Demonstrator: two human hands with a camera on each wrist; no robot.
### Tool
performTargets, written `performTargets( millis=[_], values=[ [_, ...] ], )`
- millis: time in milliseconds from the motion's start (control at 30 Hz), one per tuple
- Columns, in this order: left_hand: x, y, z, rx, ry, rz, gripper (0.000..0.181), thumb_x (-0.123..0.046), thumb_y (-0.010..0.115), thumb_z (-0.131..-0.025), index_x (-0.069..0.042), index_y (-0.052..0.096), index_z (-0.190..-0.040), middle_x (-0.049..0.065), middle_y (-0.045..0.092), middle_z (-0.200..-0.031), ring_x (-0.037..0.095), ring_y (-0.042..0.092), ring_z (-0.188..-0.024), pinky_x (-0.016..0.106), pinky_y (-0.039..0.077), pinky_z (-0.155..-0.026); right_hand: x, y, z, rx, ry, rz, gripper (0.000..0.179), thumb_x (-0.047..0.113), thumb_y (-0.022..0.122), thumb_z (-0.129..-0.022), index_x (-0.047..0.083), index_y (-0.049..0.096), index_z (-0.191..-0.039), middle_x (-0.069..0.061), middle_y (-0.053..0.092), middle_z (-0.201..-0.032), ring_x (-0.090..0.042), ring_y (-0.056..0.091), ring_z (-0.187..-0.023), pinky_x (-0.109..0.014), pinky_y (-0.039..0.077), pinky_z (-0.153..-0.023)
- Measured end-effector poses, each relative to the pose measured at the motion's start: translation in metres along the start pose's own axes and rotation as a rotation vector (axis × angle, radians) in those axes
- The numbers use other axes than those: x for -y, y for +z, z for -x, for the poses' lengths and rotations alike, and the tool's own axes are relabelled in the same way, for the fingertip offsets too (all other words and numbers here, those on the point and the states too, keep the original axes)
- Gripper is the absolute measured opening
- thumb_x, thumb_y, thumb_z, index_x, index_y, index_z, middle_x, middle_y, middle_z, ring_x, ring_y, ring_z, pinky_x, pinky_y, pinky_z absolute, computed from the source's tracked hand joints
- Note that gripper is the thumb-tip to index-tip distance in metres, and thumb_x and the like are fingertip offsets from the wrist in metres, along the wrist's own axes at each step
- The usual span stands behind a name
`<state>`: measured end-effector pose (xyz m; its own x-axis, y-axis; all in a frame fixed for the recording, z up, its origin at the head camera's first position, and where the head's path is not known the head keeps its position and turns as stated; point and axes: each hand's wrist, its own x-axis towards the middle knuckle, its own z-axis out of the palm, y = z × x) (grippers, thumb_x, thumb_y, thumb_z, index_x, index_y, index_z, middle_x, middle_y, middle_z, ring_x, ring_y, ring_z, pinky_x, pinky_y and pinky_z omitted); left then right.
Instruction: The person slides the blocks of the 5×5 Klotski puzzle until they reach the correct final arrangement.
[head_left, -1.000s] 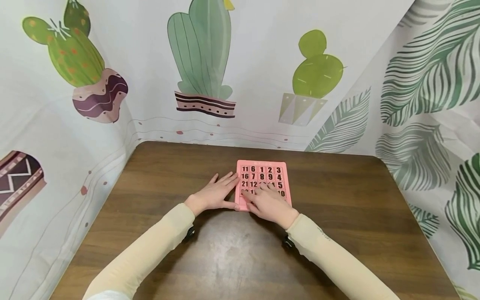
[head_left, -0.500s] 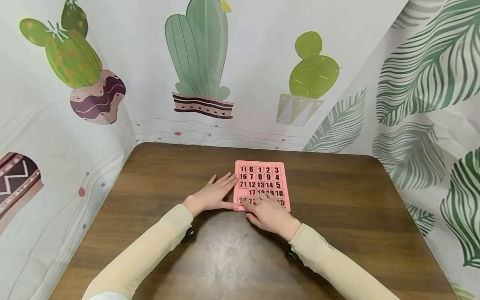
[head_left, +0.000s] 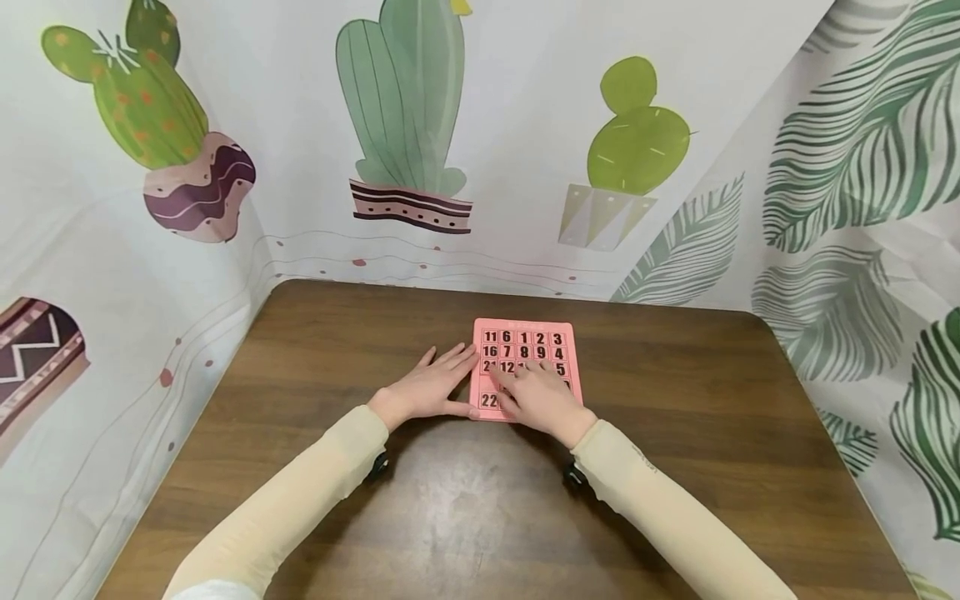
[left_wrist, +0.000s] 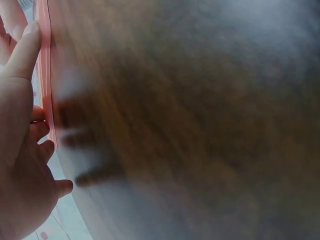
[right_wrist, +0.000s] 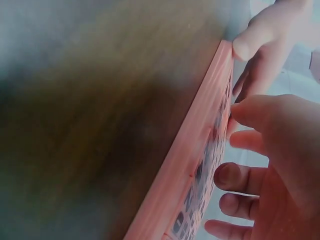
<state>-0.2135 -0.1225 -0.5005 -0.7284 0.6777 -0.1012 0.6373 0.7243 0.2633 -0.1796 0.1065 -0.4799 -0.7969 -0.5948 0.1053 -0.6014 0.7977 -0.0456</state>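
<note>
A pink sliding number puzzle [head_left: 523,352] lies flat on the table, with black numbers on its tiles. At its left edge rests my left hand [head_left: 431,388], fingers straight, the thumb on the near-left corner. My right hand [head_left: 545,400] is over the puzzle's lower middle, its index fingertip at the tile 21 in the left column. Below that tile shows a bare pink gap [head_left: 489,385], and the tile 22 [head_left: 489,401] sits in the bottom-left corner. Several tiles are hidden under the right hand. In the right wrist view, the right fingers [right_wrist: 240,177] hang loosely bent beside the puzzle's face.
The brown wooden table [head_left: 697,433] extends on all sides of the puzzle. Behind it hangs a white cloth [head_left: 517,125] printed with cacti and leaves. Dark wrist cameras sit under both sleeves.
The right index finger has slid the tile 22 down into the bottom-left corner, so the gap now lies above it. The finger has since moved up to 21. The left hand stays in place.
</note>
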Motion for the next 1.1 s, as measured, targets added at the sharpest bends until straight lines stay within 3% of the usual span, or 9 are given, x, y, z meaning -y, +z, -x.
performTargets(
  millis=[233, 533, 667, 1100],
  values=[
    [-0.001, -0.001, 0.000, 0.013, -0.009, -0.006, 0.103, -0.077, 0.048, -0.076, -0.014, 0.015, -0.152, 0.003, 0.010, -0.157, 0.020, 0.007, -0.144, 0.057, 0.010, -0.110, 0.000, 0.001, -0.007, 0.056, 0.018, 0.018, 0.043, 0.036, 0.050, -0.094, 0.023, 0.053, -0.135, -0.013, 0.065, -0.115, -0.036, 0.056, -0.111, -0.053, 0.036, -0.100],
    [0.001, -0.003, 0.001, 0.011, -0.017, 0.005, 0.103, -0.076, 0.048, -0.076, -0.014, 0.015, -0.152, 0.002, 0.010, -0.158, 0.019, 0.005, -0.144, 0.057, 0.010, -0.110, 0.014, -0.004, 0.008, 0.039, -0.063, 0.009, 0.041, 0.036, 0.051, -0.094, 0.019, 0.059, -0.130, -0.009, 0.069, -0.103, -0.030, 0.058, -0.099, -0.050, 0.040, -0.093],
    [0.001, -0.004, 0.002, 0.007, -0.016, 0.007, 0.103, -0.075, 0.049, -0.076, -0.014, 0.016, -0.152, 0.003, 0.010, -0.158, 0.020, 0.006, -0.144, 0.058, 0.010, -0.110, 0.013, -0.008, 0.006, 0.019, -0.076, -0.020, 0.038, 0.035, 0.053, -0.093, 0.018, 0.062, -0.125, -0.008, 0.069, -0.101, -0.029, 0.059, -0.096, -0.050, 0.040, -0.093],
    [0.000, -0.001, 0.002, 0.018, -0.025, 0.022, 0.103, -0.077, 0.048, -0.075, -0.016, 0.015, -0.152, 0.002, 0.011, -0.157, 0.019, 0.006, -0.144, 0.057, 0.009, -0.110, -0.011, -0.003, -0.033, 0.121, 0.087, 0.032, 0.048, 0.037, 0.049, -0.094, 0.019, 0.048, -0.138, -0.011, 0.065, -0.116, -0.033, 0.055, -0.110, -0.054, 0.037, -0.098]
  ],
)
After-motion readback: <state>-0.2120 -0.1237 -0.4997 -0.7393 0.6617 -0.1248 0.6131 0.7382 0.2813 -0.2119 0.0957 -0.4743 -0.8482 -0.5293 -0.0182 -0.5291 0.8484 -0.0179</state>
